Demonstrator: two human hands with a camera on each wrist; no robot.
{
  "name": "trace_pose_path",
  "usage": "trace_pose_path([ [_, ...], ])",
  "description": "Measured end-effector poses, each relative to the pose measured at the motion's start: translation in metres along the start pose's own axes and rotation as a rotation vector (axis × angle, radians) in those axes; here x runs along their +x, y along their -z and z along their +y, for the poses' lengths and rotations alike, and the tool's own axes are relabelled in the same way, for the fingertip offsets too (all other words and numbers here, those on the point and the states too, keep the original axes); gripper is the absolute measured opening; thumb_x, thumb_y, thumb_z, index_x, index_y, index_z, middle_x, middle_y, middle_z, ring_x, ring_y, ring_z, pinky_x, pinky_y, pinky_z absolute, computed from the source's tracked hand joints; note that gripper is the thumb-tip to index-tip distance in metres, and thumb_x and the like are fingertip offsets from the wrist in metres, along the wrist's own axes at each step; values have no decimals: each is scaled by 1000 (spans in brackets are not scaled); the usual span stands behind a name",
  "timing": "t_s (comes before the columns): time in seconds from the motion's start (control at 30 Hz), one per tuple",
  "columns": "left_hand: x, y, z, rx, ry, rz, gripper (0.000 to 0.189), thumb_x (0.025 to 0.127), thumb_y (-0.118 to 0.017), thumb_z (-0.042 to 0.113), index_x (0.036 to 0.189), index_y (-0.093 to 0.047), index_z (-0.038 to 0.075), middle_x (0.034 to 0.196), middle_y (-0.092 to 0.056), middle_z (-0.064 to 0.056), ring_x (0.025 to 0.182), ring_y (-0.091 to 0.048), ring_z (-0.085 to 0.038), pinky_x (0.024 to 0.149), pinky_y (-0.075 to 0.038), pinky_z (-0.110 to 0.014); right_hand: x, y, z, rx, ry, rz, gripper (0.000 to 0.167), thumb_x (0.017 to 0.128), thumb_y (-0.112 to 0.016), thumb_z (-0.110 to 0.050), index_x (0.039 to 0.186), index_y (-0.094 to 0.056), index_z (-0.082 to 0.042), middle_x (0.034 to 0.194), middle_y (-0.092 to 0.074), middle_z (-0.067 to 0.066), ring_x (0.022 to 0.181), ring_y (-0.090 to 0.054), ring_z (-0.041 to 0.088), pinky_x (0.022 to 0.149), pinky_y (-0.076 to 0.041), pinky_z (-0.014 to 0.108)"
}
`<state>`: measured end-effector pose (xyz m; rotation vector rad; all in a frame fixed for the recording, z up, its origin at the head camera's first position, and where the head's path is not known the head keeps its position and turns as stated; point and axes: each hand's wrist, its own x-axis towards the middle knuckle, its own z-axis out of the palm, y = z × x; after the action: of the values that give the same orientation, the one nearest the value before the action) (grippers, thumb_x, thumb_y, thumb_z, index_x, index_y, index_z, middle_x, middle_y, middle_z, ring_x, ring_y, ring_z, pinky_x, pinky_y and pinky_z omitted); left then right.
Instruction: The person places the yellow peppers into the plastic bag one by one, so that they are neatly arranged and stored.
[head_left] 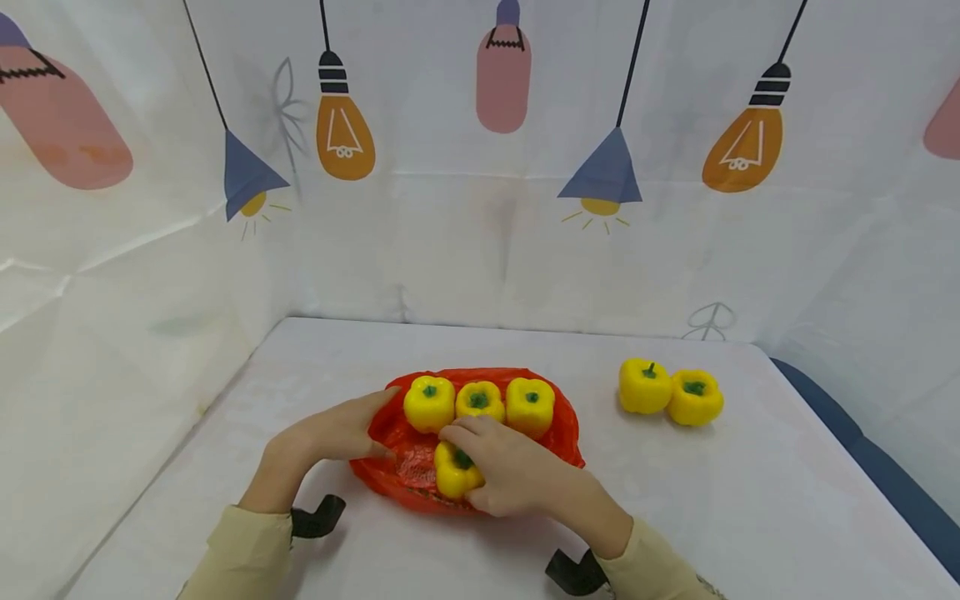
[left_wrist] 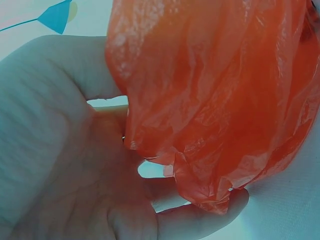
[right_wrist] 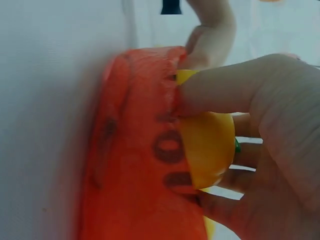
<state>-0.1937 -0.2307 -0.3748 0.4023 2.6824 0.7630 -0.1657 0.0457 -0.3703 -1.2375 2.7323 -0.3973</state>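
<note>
A red plastic bag (head_left: 412,458) lies spread wide on the white table, its mouth facing up. Three yellow bell peppers with green stems, a left one (head_left: 429,405), a middle one (head_left: 474,392) and a right one (head_left: 531,407), sit in a row at its far side. My left hand (head_left: 333,432) holds the bag's left edge, thumb and fingers apart around the plastic. My right hand (head_left: 517,467) grips another yellow bell pepper (right_wrist: 212,150) at the near side of the bag. In the right wrist view, the bag's near wall with dark print hides part of that pepper.
Two more yellow bell peppers, one (head_left: 642,387) touching the other (head_left: 695,398), rest on the white table (head_left: 750,500) at the right. A white sheet (head_left: 450,250) printed with lamps hangs behind. Something dark blue (head_left: 862,450) stands beyond the table's right edge.
</note>
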Motion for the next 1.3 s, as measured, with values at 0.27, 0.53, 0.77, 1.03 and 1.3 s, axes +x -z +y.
trace_pose_path([
  [0.27,-2,-1,2,-1,25,-3,88,80,-80,22,155,-34,13,156,-42,-8,141,-42,-34,108,-44,-59,2,-6,-4,-30,-40,10,64,88,-72,-38,145,-46,-25,143,-49,-4,122,-55,12,107,-50,36],
  [0.53,-1,-2,2,-5,31,-2,88,81,-80,21,155,-34,13,156,-42,-8,142,-41,-33,109,-44,-59,0,-4,-5,-11,-54,27,57,88,-73,-39,140,-52,-29,131,-54,-7,104,-57,8,101,-54,34],
  [0.77,-2,-2,3,-7,31,1,89,79,-81,20,155,-34,14,155,-44,-7,139,-43,-31,106,-47,-57,6,-19,-11,-25,5,132,45,88,-72,-41,129,-57,-26,129,-52,-7,109,-57,9,101,-53,32],
  [1.03,-2,-1,2,-8,22,-6,87,80,-80,18,154,-34,13,154,-45,-7,137,-45,-30,107,-47,-57,17,-30,-21,-88,9,223,53,87,-73,-47,130,-54,-23,126,-51,-4,105,-56,9,94,-56,26],
  [1.3,-2,-1,-1,-1,38,-9,85,79,-74,12,155,-34,12,153,-45,-7,135,-46,-29,108,-45,-58,24,-34,-25,-99,13,271,54,87,-72,-50,129,-52,-22,122,-51,-4,100,-56,9,89,-57,25],
])
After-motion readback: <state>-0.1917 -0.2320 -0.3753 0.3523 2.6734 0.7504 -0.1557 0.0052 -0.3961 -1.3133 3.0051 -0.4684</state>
